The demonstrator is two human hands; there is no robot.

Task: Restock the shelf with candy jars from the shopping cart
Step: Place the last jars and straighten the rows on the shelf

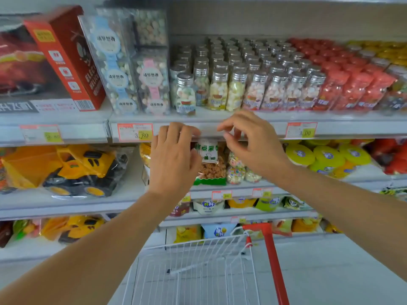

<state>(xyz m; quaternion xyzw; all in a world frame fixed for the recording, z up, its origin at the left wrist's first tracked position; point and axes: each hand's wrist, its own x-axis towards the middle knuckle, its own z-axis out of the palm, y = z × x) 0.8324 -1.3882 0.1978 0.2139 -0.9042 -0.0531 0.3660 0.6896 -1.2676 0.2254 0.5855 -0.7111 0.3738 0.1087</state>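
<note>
White metal shelving (352,128) is spread across the whole view, and its upper board is packed with goods. A wire shopping cart (198,256) with a red handle (274,260) is parked below, against the lowest shelves; its basket is cut off by the bottom edge. A yellow toy truck (77,170) in a clear bag is laid on the middle shelf at the left, and a red box (66,58) is leaned above it, blurred. Clear boxes (123,69) of sweets with blue and pink labels are stacked beside it.

The candy jars (236,91) (silver lids, pastel sweets) are ranked in deep rows on the upper board, between those boxes and red packs (352,84) on the right. One jar at the left end is set slightly forward of the front row.

The left hand (174,159) is raised before the shelf rim, fingers nearly straight and spread, nothing gripped; whether the rim is touched cannot be told. The right hand (253,146) is held just beside it, fingers loosely curled, nothing held. A green-and-white snack bag (209,164) on the middle shelf is partly hidden behind both hands. A price tag (134,132) reading 3.80 is fixed to the rim; the other tags are too blurred to read.
</note>
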